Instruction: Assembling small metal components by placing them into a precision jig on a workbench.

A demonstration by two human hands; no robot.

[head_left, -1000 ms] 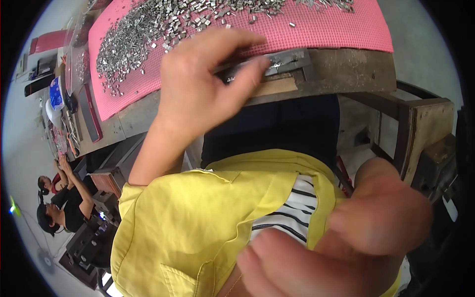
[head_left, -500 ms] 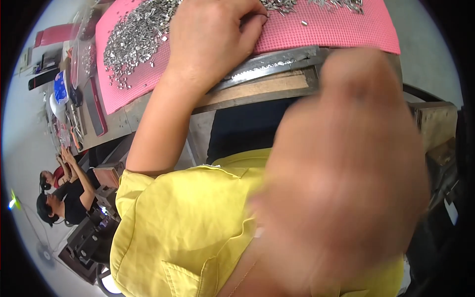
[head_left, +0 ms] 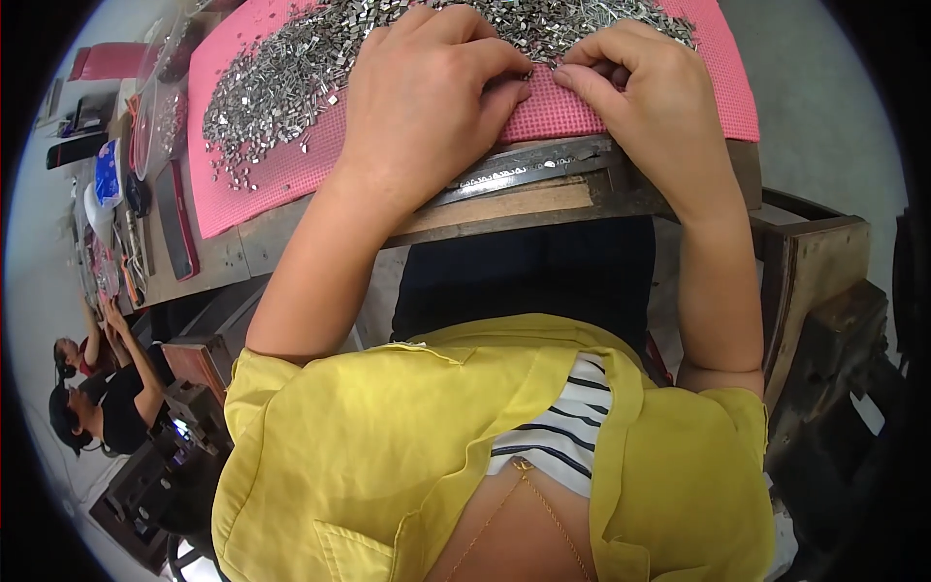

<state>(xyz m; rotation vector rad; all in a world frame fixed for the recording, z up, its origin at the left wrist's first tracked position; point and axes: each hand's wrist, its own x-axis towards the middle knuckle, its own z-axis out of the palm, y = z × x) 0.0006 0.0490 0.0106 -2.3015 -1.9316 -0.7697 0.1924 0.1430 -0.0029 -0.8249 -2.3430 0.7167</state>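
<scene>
A pink textured mat (head_left: 555,114) carries a broad heap of small silvery metal pieces (head_left: 281,82). My left hand (head_left: 427,97) rests at the mat's near edge, thumb and forefinger pinched at the heap's border. Just to its right, my right hand (head_left: 664,102) is also closed, its thumb and forefinger tips meeting close to the left ones. Whatever is between either pair of fingertips is too small to make out. Below the hands, along the table's front edge, lies a grey metal strip (head_left: 514,177) with a row of small bright pieces on it.
At the left stand a long dark red-edged bar (head_left: 177,221), a blue-and-white packet (head_left: 108,175) and clear plastic bags (head_left: 160,121). Two people (head_left: 102,398) sit farther left along the bench. A wooden frame (head_left: 810,257) stands at the right.
My right hand has gone from close in front of the camera up to the mat, beside the left hand. The left hand stays at about the same place, still pinched.
</scene>
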